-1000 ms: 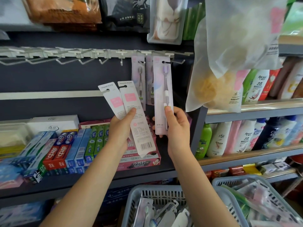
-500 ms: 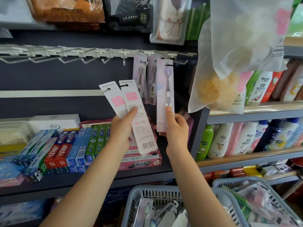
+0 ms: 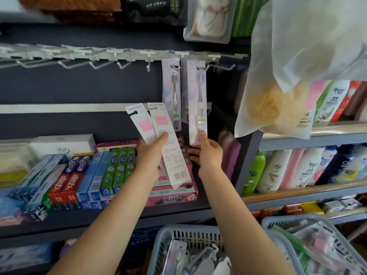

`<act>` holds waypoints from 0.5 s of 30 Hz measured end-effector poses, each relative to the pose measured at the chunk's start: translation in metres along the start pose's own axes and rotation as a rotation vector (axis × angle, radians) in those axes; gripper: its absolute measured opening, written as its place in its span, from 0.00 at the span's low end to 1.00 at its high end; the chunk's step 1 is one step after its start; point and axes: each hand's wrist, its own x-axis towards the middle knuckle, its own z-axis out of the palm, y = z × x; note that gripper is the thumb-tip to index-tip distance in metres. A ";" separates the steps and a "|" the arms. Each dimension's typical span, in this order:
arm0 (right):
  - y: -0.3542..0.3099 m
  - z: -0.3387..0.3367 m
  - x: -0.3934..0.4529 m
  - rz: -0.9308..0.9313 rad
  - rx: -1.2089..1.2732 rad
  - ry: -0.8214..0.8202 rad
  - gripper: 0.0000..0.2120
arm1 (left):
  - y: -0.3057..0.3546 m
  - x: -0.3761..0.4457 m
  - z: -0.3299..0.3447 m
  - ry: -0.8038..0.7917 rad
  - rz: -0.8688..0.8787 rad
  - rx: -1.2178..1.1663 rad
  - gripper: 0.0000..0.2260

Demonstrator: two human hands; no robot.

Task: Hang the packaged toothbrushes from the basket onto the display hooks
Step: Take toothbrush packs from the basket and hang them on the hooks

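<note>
A dark shelf [image 3: 59,221] carries rows of toothpaste boxes [image 3: 83,175], with a white box [image 3: 63,147] behind them. To its right, wooden shelves [image 3: 297,192] carry upright bottles [image 3: 278,169].

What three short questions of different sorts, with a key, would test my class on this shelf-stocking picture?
1. True or false: the left hand holds two toothbrush packs with their printed backs towards the camera.
2. Multiple choice: the right hand pinches the purple toothbrush pack at its A) top, B) middle, C) bottom end.
3. Fill in: below the hands, more packs lie in a grey ___.

Key: 1 true; 2 C; 3 basket.
</note>
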 end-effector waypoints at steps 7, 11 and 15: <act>-0.004 0.021 0.038 0.084 -0.030 -0.004 0.16 | -0.004 0.018 0.000 0.015 -0.033 -0.004 0.02; 0.004 0.008 0.026 0.079 -0.143 -0.028 0.10 | -0.007 0.020 -0.003 0.002 -0.046 -0.007 0.03; 0.008 -0.004 -0.007 -0.083 -0.393 -0.280 0.11 | -0.009 0.013 -0.004 -0.005 -0.046 0.017 0.06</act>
